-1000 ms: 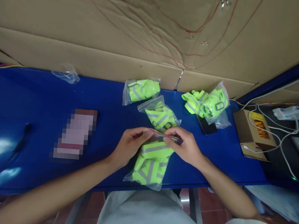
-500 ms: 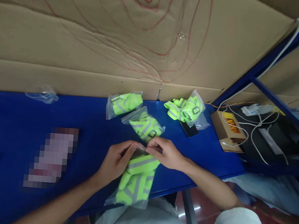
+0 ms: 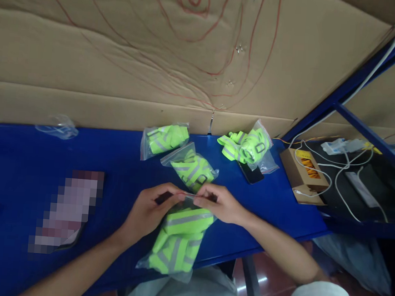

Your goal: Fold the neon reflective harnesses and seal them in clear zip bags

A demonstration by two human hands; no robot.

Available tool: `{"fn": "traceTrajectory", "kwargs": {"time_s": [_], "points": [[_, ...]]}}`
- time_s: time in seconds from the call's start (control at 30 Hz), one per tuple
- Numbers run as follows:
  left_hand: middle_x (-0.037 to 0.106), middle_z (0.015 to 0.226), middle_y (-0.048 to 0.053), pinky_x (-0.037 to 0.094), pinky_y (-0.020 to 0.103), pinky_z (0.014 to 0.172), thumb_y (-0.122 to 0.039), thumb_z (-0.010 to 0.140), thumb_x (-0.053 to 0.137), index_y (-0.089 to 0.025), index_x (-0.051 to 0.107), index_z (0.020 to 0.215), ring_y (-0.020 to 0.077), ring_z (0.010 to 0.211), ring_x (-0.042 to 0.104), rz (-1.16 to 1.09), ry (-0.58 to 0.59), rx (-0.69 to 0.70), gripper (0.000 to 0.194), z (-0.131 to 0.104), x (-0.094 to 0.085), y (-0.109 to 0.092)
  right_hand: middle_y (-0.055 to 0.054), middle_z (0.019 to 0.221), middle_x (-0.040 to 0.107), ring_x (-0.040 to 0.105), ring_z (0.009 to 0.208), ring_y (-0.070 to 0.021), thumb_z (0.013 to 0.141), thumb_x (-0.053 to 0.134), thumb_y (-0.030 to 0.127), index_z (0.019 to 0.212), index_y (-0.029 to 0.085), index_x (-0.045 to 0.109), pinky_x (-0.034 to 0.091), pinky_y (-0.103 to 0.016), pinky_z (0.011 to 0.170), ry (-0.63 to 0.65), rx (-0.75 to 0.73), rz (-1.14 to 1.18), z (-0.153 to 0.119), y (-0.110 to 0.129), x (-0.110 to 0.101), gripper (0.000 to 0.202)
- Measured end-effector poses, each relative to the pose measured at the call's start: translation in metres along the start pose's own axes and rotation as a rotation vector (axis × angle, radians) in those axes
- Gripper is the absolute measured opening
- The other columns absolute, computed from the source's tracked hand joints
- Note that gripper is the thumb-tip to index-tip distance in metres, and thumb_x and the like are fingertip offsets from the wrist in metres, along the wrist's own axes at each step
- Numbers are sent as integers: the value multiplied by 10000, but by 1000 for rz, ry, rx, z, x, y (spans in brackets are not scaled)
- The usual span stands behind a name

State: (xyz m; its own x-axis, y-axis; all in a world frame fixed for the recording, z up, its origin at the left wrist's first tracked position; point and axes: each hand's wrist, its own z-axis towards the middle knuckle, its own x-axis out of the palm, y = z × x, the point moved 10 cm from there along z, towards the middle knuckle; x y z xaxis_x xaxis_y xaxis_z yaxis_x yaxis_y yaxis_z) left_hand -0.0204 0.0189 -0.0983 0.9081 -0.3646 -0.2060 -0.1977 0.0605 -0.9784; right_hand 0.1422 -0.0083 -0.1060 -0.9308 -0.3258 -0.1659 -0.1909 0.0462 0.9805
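Left of the left hand [image 3: 148,211] lie one crumpled clear plastic bag [image 3: 60,127] and one pixelated phone [image 3: 68,206]; the left hand and right hand [image 3: 222,204] both pinch the top edge of one zip bag of neon reflective strap [image 3: 176,249], its body on their near side; beyond them lie two more filled bags [image 3: 167,139] [image 3: 193,168]; beyond the right hand, one strap bundle [image 3: 252,145] overlaps one dark phone [image 3: 254,176]; farther right, one cardboard box [image 3: 293,171].

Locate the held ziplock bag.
Head view, lower centre: the ziplock reflective-strap bag, held by left hand and right hand, at the near edge of the table.
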Motion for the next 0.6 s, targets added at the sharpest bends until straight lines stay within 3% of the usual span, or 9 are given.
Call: {"fn": "traceTrajectory", "kwargs": {"time_s": [0.07,0.2,0.37,0.43,0.5,0.6], "points": [[802,837,47,543,243,706,-495,834,801,-232,832,829,198,767,718,-46,-27,-42,264,2,-11,1,73,596,446,367,550,-82,814,747,692,767,191,588,286,-229,505,20,26,64,1,3,-1,527],[812,850,50,571,286,750,-502,850,785,-257,859,866,228,799,735,-108,35,-50,256,3,-16,-4,69,585,439,346,535,-87,845,710,690,770,200,574,271,-235,489,14,-15,69,1,11,-7,514],[780,803,41,550,267,732,-493,868,777,-228,826,848,211,790,701,-136,-212,-24,269,-1,-38,-2,53,618,484,404,567,-89,931,689,530,739,201,542,311,-237,535,-81,-164,-162,-4,20,-16,408],[779,860,53,553,262,745,-531,894,740,-213,803,886,213,835,704,-189,-245,-57,325,-2,-39,6,50,614,483,413,559,-90,960,654,511,734,204,531,313,-237,527,-102,-193,-200,-7,21,-16,401],[780,1071,80,579,289,818,-605,880,727,-234,768,1125,240,960,723,-286,-148,-75,447,0,-27,10,44,602,490,426,537,-95,963,639,554,725,210,528,315,-238,499,-126,-186,-149,-8,18,-20,433],[695,1327,122,598,362,924,-554,736,886,-306,506,1496,282,1087,728,-349,99,-96,885,0,-3,7,21,593,557,503,513,-119,943,612,672,714,220,547,398,-253,492,-212,-163,-27,-6,13,-39,511]]}}
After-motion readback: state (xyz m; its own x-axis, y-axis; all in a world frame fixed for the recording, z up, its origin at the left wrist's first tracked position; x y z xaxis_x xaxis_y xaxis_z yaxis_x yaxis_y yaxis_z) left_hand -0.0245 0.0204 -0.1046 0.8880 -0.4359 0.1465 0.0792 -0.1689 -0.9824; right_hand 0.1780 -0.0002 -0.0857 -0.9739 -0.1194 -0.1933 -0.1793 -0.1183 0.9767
